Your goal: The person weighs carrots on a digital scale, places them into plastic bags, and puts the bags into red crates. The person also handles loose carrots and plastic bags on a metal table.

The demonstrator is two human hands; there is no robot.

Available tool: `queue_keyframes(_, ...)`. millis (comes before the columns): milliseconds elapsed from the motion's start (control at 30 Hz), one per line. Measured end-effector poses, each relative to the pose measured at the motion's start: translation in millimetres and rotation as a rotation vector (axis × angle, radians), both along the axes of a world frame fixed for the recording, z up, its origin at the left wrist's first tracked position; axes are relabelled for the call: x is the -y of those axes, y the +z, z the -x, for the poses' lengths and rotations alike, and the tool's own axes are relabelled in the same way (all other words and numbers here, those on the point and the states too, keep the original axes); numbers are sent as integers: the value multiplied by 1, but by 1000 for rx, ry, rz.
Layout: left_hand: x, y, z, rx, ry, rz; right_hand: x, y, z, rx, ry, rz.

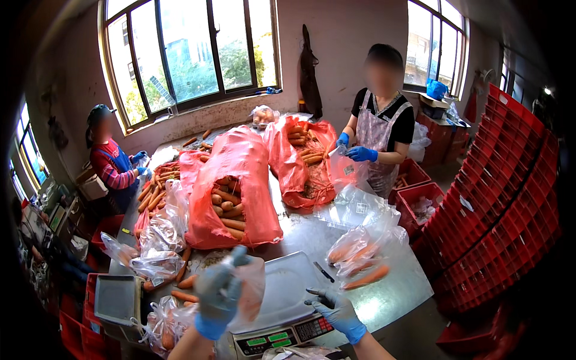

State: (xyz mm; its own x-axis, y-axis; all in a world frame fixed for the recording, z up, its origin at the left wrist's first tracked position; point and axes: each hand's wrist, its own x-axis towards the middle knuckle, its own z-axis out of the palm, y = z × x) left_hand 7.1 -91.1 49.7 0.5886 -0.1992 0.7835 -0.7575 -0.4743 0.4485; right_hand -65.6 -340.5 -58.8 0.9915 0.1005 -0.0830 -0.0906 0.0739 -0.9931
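My left hand (217,297), in a blue-grey glove and a little blurred, is raised over the left side of the scale. Its fingers close on a thin clear plastic bag (251,287), which hangs beside it with a pinkish tint; whether anything is inside I cannot tell. My gloved right hand (337,313), dark at the fingertips, holds nothing and has its fingers apart at the scale's right edge. Between the hands lies the scale's metal pan (285,282), with a lit green display (264,341) in front. A knife (324,272) rests right of the pan.
A large red sack of carrots (237,159) stands behind the scale, another sack (297,192) beyond. Bagged carrots (354,249) and a loose carrot (367,278) lie right; more bags (162,240) lie left. Red crates (489,204) tower at right. Two co-workers stand across the table.
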Motion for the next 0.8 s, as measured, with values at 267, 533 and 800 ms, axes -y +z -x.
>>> queue_keyframes(267,72,-44,32,-168,-130,-371,-35,-9,-30,334,-41,191)
queue_keyframes(533,48,-109,22,-562,-28,-260,-27,-21,-25,3,-134,17)
queue_keyframes(800,-5,-139,-9,-605,481,-1229,-6,-14,-39,-68,-259,-274)
